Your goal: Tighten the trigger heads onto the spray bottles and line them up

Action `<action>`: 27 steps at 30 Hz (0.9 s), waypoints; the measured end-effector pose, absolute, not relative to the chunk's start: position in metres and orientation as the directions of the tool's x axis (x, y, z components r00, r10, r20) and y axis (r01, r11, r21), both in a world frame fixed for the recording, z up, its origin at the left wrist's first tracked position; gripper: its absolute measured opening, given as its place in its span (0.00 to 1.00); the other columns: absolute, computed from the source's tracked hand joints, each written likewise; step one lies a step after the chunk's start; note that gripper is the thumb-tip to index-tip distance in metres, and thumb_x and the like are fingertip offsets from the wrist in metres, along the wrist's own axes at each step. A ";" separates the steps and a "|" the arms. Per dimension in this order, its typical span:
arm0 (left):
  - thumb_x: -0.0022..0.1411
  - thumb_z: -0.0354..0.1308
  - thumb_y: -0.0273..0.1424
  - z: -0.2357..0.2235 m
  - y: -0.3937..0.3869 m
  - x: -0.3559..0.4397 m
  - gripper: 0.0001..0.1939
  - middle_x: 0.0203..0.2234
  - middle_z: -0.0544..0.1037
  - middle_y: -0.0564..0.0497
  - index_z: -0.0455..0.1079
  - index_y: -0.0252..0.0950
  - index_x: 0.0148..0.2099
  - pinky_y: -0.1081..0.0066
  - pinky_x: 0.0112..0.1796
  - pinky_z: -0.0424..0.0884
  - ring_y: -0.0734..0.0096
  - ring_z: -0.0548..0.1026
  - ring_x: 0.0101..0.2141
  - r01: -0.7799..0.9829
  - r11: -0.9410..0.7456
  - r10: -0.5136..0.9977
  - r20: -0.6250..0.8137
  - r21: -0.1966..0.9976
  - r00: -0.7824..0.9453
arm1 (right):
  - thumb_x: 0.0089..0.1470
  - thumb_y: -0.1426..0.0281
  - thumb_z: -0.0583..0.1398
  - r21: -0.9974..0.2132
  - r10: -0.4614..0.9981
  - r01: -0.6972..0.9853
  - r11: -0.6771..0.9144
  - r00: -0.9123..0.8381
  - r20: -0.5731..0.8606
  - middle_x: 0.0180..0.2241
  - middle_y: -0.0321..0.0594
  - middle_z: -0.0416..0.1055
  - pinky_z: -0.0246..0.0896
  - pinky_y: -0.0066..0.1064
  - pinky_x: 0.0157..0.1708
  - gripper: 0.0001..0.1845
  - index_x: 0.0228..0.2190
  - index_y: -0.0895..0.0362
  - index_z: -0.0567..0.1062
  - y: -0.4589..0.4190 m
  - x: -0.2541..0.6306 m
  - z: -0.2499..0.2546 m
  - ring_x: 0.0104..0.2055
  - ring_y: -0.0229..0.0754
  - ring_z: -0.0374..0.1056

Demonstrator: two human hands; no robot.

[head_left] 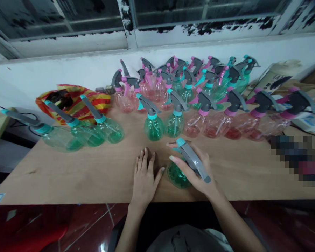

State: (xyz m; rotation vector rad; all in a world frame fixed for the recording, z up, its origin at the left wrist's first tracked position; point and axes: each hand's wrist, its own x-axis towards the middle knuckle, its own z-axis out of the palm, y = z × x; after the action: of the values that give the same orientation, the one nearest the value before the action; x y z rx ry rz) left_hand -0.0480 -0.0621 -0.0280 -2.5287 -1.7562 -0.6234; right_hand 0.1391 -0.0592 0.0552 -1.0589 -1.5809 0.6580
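Note:
My right hand [199,171] is wrapped round the neck of a green spray bottle [179,176] with a grey and teal trigger head, standing near the table's front edge. Flat on the wood lies my left hand [146,175], fingers spread, just left of that bottle and holding nothing. Beyond my hands stand two more green spray bottles [154,128]. Pink spray bottles [194,125] with grey and magenta heads continue that row to the right. Over on the left are three green spray bottles [111,132] with teal collars.
Many pink and green spray bottles [152,85] crowd the table [94,175] along the wall. A red and yellow bag [94,101] lies at the back left. A large white container [279,77] stands at the back right. A red stool [42,231] is below, left.

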 end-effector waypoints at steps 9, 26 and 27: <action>0.70 0.48 0.41 -0.027 -0.062 -0.049 0.28 0.65 0.56 0.33 0.54 0.31 0.66 0.48 0.60 0.55 0.49 0.50 0.66 0.901 -0.374 0.901 0.316 0.222 0.296 | 0.54 0.67 0.63 -0.824 0.882 0.357 0.439 0.006 0.472 0.29 0.35 0.76 0.70 0.30 0.30 0.04 0.33 0.53 0.75 -0.058 0.138 0.054 0.29 0.40 0.74; 0.71 0.45 0.42 -0.026 -0.062 -0.048 0.28 0.65 0.56 0.34 0.54 0.31 0.66 0.47 0.61 0.54 0.51 0.49 0.66 0.898 -0.381 0.900 0.310 0.222 0.306 | 0.52 0.65 0.65 -0.832 0.891 0.326 0.449 -0.098 0.443 0.37 0.40 0.77 0.70 0.40 0.46 0.18 0.46 0.51 0.74 -0.060 0.146 0.056 0.48 0.49 0.73; 0.71 0.45 0.42 -0.026 -0.062 -0.048 0.28 0.65 0.56 0.34 0.54 0.31 0.66 0.47 0.61 0.54 0.51 0.49 0.66 0.899 -0.378 0.901 0.309 0.220 0.303 | 0.52 0.65 0.65 -0.830 0.889 0.326 0.452 -0.097 0.447 0.38 0.41 0.77 0.70 0.40 0.47 0.18 0.46 0.52 0.74 -0.060 0.146 0.056 0.48 0.49 0.73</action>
State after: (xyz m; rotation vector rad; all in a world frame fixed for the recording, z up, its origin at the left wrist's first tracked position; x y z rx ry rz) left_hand -0.0480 -0.0620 -0.0263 -2.5407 -1.7549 -0.6091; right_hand 0.1459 -0.0603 0.0556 -1.0685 -1.6555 0.6725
